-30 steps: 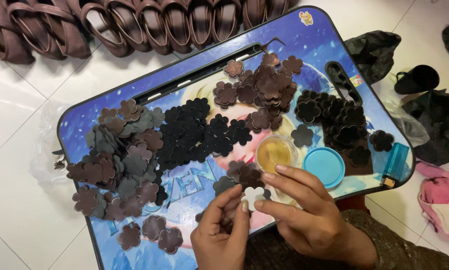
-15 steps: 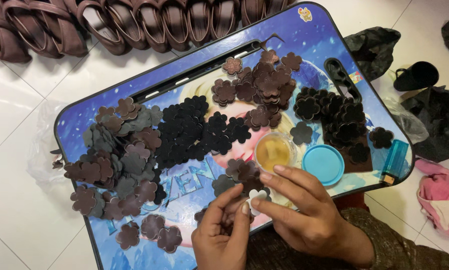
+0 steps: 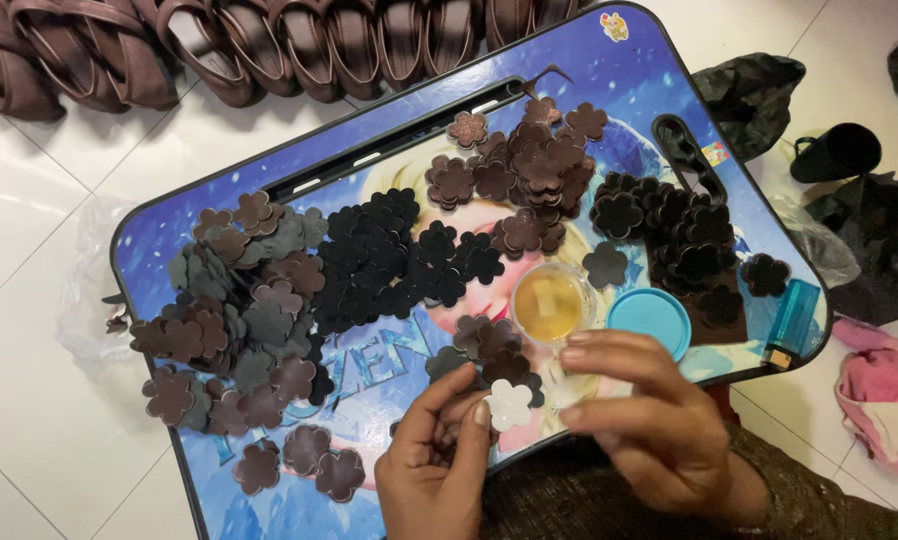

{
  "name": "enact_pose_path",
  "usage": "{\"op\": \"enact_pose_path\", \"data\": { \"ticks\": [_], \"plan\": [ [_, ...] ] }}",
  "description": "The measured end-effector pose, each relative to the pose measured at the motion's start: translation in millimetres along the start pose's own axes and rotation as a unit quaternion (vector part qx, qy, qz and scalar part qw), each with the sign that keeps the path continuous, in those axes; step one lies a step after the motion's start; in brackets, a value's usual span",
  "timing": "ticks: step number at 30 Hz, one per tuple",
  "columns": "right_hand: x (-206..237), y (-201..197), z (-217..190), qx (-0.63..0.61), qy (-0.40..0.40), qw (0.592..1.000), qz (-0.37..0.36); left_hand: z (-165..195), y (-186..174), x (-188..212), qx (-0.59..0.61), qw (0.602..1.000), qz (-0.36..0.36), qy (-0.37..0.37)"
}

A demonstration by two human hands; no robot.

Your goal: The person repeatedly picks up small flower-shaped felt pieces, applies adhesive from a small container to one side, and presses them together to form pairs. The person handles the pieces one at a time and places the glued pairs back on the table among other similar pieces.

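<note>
White floor tiles surround a blue printed lap tray (image 3: 269, 180) that serves as our tabletop, with a row of brown sandal straps (image 3: 219, 40) lying beyond it. Our left hand (image 3: 439, 470) pinches a white flower cutout (image 3: 510, 405) at the tray's near edge, thumb and forefinger closed on it. Our right hand (image 3: 659, 430) hovers just beside it, fingers half curled, gripping nothing we can see. Piles of flower cutouts cover the tray: brown and grey (image 3: 239, 300) at left, black (image 3: 379, 260) in the middle, dark brown (image 3: 529, 170) further back. A small cup of amber glue (image 3: 550, 303) sits open, close to our right fingertips, next to a blue lid (image 3: 651, 318) and a lighter (image 3: 791, 322). Risk as we judge it: a right-hand nudge tips the cup and fouls nearby cutouts; loose piles near the edges could slide off if the tray tilts.
</note>
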State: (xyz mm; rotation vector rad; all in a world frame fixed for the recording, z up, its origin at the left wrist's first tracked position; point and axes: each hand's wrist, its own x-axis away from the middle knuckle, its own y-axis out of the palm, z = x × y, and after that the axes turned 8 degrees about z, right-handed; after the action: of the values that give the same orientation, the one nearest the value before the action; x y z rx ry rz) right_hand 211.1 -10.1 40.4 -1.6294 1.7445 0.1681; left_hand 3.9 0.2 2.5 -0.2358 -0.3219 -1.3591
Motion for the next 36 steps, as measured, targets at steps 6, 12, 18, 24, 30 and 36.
{"op": "enact_pose_path", "data": {
  "ticks": [6,12,18,24,30,36],
  "plan": [
    [12.8,14.0,22.2,0.037,-0.057,0.998,0.004,-1.5,-6.2,-2.4,0.041,0.988,-0.069,-0.129],
    [22.5,12.5,22.2,0.003,-0.022,0.999,0.023,-0.5,0.4,-0.9,0.044,0.986,-0.109,-0.116],
    [22.5,5.0,21.4,-0.010,0.093,0.989,0.110,14.3,7.5,-15.1,-0.353,0.884,0.039,0.305],
    [24.7,2.0,23.0,-0.032,0.123,0.983,0.129,19.4,17.7,-16.8,-0.398,0.854,0.041,0.333],
    [27.0,6.2,20.1,-0.044,0.144,0.982,0.111,13.8,15.5,-16.9,-0.339,0.883,0.040,0.321],
    [23.8,7.9,16.4,-0.069,0.183,0.974,0.114,14.2,9.5,-16.2,-0.333,0.879,0.048,0.339]
  ]
}}
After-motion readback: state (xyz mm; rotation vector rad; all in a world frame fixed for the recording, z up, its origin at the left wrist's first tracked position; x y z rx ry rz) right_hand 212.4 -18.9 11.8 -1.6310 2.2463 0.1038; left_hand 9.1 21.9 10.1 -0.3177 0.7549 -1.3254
